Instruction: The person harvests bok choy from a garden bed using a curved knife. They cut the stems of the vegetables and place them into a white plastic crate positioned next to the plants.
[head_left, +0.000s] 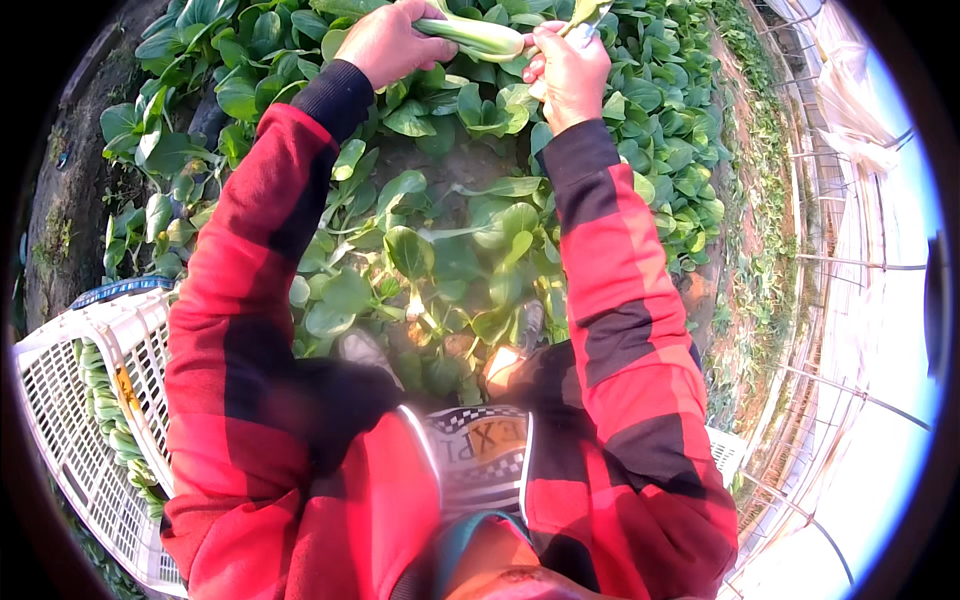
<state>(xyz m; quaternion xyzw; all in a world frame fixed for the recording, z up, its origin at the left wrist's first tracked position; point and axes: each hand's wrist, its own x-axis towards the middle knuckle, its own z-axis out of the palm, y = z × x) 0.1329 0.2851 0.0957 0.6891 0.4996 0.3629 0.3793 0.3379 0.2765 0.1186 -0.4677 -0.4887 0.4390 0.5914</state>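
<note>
At the top of the head view, my left hand (397, 43) grips a head of bok choy (484, 39) by its pale green stalks. The cut-looking base points right, towards my right hand (568, 75). My right hand is closed, with its fingertips at that base. A loose leaf (589, 10) and a small shiny metal piece (582, 34), perhaps a blade, stick out of its grip. Most of the metal piece is hidden by the fingers. Growing bok choy plants (652, 97) spread beneath and beyond both hands.
Loose leaves and plants (409, 255) lie on the soil before my shoes (367, 352). A white plastic crate (56, 367) at left holds stacked bok choy (109, 409). Part of another white crate (726, 454) shows at right. Metal hoops and plastic sheeting (847, 97) line the right side.
</note>
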